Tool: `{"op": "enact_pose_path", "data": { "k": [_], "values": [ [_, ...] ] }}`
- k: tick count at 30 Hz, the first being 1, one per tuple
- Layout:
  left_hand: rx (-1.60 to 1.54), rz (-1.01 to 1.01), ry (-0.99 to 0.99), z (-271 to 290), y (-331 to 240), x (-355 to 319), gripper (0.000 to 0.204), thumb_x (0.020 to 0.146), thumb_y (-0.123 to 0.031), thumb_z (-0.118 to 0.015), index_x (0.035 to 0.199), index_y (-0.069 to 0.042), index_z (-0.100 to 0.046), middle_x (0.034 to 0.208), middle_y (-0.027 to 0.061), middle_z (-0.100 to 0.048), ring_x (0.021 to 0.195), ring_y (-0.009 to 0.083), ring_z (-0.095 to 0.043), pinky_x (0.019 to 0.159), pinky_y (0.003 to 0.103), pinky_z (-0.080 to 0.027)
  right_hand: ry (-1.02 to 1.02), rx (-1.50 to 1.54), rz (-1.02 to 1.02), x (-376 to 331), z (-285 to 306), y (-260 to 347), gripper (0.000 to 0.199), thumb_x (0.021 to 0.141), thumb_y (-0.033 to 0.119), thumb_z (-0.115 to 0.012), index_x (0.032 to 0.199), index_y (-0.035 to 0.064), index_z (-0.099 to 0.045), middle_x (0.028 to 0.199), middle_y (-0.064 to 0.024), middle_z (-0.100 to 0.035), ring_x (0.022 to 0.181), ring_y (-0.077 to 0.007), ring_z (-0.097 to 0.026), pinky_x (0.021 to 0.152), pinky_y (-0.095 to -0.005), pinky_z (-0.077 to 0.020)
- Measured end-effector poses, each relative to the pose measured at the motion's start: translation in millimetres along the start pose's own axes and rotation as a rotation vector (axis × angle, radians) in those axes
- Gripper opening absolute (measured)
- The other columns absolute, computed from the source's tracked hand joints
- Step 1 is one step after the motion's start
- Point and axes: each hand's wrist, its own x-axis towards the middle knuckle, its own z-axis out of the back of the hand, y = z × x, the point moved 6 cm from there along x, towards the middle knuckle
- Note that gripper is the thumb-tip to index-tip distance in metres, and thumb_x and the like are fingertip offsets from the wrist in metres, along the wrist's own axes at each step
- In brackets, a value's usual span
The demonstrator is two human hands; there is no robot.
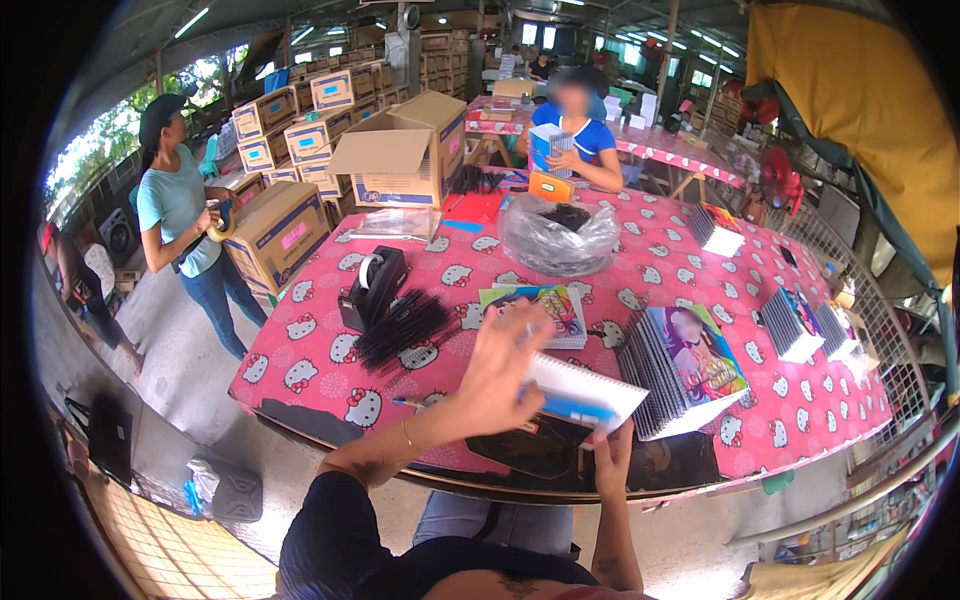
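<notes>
My right hand (612,458) grips the near right corner of a notebook (590,391), which is tilted with white pages and a blue strip showing. My left hand (500,368) is raised at the notebook's left end, its fingers smeared by motion; whether they hold anything cannot be made out. Just beyond lies a small stack of notebooks (545,312) with a colourful cover. To the right stands a taller stack of spiral-bound notebooks (690,370). Left of my hands, a bundle of black plastic binding coils (405,330) lies beside a black tape dispenser (373,288).
A clear plastic bag (560,235) of dark material stands mid-table. Further notebook stacks (793,325) sit to the right. An open carton (405,150) stands at the far left edge. One person (572,135) holds notebooks across the table; another (185,210) stands left by cartons.
</notes>
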Motion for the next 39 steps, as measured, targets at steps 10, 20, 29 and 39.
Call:
{"op": "enact_pose_path", "data": {
  "k": [10,20,29,39],
  "values": [
    [-0.043,0.347,-0.272,-22,31,-82,0.063,0.099,-0.028,-0.062,0.151,0.0,-0.039,0.151,0.0187,-0.045,0.143,0.0325,-0.04,0.117,0.052,-0.027,-0.03,-0.156,0.055,1,-22,0,0.073,0.093,0.014,-0.07,0.154,-0.001,-0.032,0.144,-0.0221,-0.048,0.131,-0.0261,-0.049,0.111,-0.0379,-0.0371],
    [-0.481,0.659,-0.107,-49,78,-146,0.048,0.103,-0.022,-0.056,0.141,0.006,-0.049,0.127,0.0183,-0.063,0.108,0.0249,-0.063,0.094,0.035,-0.046,-0.029,-0.184,-0.003,8,-7,-11,0.03,0.09,0.014,-0.077,0.111,0.0008,-0.059,0.099,-0.0038,-0.065,0.092,-0.012,-0.06,0.087,-0.0278,-0.0479],
    [0.471,0.499,0.134,-40,247,-153,0.024,0.088,-0.007,-0.062,0.111,-0.002,-0.068,0.093,0.0187,-0.062,0.089,0.04,-0.063,0.081,0.05,-0.052,-0.092,-0.281,0.286,24,-12,36,0.057,0.091,0.023,-0.076,0.135,-0.0007,-0.049,0.124,-0.011,-0.056,0.116,-0.0211,-0.053,0.102,-0.0371,-0.0403],
    [-0.183,0.472,-0.106,-2,120,-102,0.025,0.097,-0.014,-0.065,0.119,-0.003,-0.067,0.083,0.0148,-0.065,0.067,0.0292,-0.062,0.06,0.038,-0.049,0.467,-1.052,0.385,49,-156,54,0.017,0.089,0.018,-0.071,0.104,0.011,-0.071,0.094,-0.0082,-0.069,0.085,-0.0306,-0.068,0.075,-0.041,-0.0519]
  ]
}}
